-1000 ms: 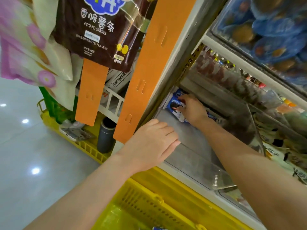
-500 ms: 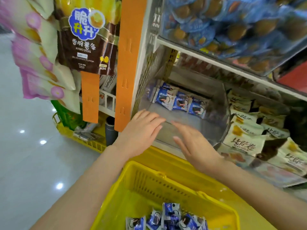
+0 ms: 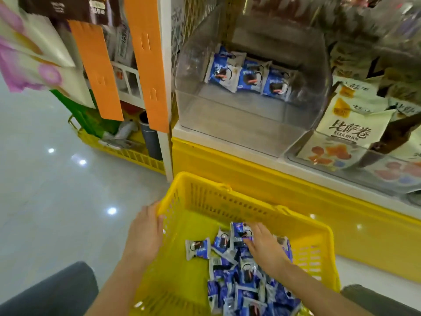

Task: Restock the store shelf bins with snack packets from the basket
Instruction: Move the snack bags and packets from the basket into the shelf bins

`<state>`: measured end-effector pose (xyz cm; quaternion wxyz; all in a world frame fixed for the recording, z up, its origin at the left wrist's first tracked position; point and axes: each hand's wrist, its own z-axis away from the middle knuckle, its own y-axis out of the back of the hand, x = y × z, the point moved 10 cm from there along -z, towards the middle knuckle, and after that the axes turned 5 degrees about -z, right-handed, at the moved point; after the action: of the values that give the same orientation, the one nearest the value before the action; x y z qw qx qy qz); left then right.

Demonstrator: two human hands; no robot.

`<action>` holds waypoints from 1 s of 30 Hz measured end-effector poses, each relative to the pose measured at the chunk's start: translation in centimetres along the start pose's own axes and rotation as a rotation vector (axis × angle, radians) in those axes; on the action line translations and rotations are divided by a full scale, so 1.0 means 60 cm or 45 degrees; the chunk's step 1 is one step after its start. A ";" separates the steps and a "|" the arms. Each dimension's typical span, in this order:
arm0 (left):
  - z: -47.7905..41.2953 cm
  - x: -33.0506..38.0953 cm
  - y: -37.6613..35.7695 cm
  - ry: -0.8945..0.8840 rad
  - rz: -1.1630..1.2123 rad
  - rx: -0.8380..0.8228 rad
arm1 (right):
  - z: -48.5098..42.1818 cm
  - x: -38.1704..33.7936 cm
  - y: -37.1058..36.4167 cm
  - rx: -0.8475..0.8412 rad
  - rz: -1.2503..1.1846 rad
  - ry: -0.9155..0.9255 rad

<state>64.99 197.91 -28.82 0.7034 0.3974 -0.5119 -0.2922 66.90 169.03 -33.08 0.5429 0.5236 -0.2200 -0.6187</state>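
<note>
A yellow plastic basket (image 3: pixel 250 209) stands on the floor below the shelf, holding a pile of several blue-and-white snack packets (image 3: pixel 239 283); one packet (image 3: pixel 197 248) lies apart to the left. My left hand (image 3: pixel 145 233) grips the basket's left rim near its far corner. My right hand (image 3: pixel 264 247) is inside the basket, palm down, fingers spread over the top of the pile and touching a packet. Above, a clear plastic shelf bin (image 3: pixel 239 126) holds three matching packets (image 3: pixel 249 78) in a row at its back.
The neighbouring bin on the right holds cream packets (image 3: pixel 350 131). Two orange hanging strips (image 3: pixel 148 65) and hanging snack bags flank the shelf's left post. A second yellow basket (image 3: pixel 127 151) sits on the floor at left. The shelf's yellow base (image 3: pixel 296 190) is right behind the basket.
Both hands dropped from the shelf bin's front edge to the basket. The left now holds the rim; the right is on the packets. The view tilted downward.
</note>
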 end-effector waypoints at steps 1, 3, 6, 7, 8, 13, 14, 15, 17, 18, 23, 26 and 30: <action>0.002 -0.023 -0.014 0.075 0.029 -0.046 | -0.009 0.020 -0.017 -0.034 0.006 -0.042; 0.003 -0.045 -0.035 0.126 0.090 -0.105 | -0.031 0.048 -0.042 -0.095 0.071 -0.079; -0.005 -0.049 -0.040 0.102 0.168 -0.082 | -0.072 0.066 -0.065 -0.135 0.184 -0.081; -0.007 -0.051 -0.040 0.101 0.183 -0.071 | -0.084 0.066 -0.073 -0.148 0.247 -0.066; -0.009 -0.054 -0.040 0.104 0.189 -0.062 | -0.094 0.065 -0.082 -0.169 0.315 -0.047; -0.008 -0.058 -0.041 0.092 0.220 -0.053 | -0.108 0.069 -0.121 -0.214 0.637 -0.076; -0.009 -0.058 -0.041 0.095 0.228 -0.051 | -0.108 0.069 -0.126 -0.217 0.678 -0.085; -0.009 -0.059 -0.041 0.098 0.231 -0.049 | -0.107 0.070 -0.128 -0.214 0.701 -0.086; -0.008 -0.059 -0.040 0.103 0.225 -0.052 | -0.105 0.067 -0.126 -0.191 0.718 -0.067; -0.008 -0.060 -0.041 0.111 0.225 -0.060 | -0.103 0.063 -0.121 -0.174 0.696 -0.056; -0.005 -0.054 -0.039 0.174 0.079 -0.099 | -0.077 0.010 -0.072 -0.128 0.020 -0.132; 0.002 -0.008 -0.007 0.068 -0.114 0.120 | -0.051 -0.046 -0.042 -0.099 -0.350 -0.051; 0.029 0.081 -0.023 -0.055 0.337 0.038 | -0.013 -0.082 -0.013 -0.079 -0.893 -0.121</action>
<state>64.78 192.77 -27.37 0.7185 0.3304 -0.5793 -0.1976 66.58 173.93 -31.99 0.3024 0.5212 -0.0330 -0.7974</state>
